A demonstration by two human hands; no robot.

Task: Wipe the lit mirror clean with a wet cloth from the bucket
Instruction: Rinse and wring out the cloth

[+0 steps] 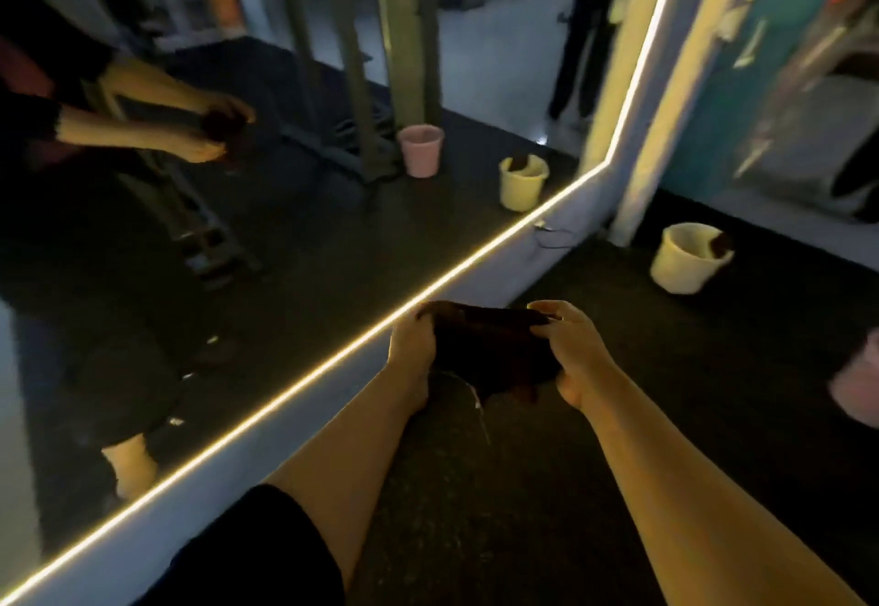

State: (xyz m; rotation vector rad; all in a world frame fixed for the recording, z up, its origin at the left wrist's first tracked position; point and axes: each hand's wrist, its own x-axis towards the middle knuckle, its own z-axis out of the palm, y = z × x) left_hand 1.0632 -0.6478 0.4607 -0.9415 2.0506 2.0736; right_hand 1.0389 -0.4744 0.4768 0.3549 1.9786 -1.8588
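Left hand (413, 338) and right hand (566, 334) both gripping dark, dripping cloth (490, 348) above floor (666, 367); lit mirror (285, 177) edge at 10 o'clock, bucket (685, 263) at 2 o'clock, well apart.

The one camera sits on my head, looking forward and steeply down along my outstretched forearms. It faces the dark floor (713, 415) close below, tilted, with the mirror (285, 224) filling its left side and my own reflection there.
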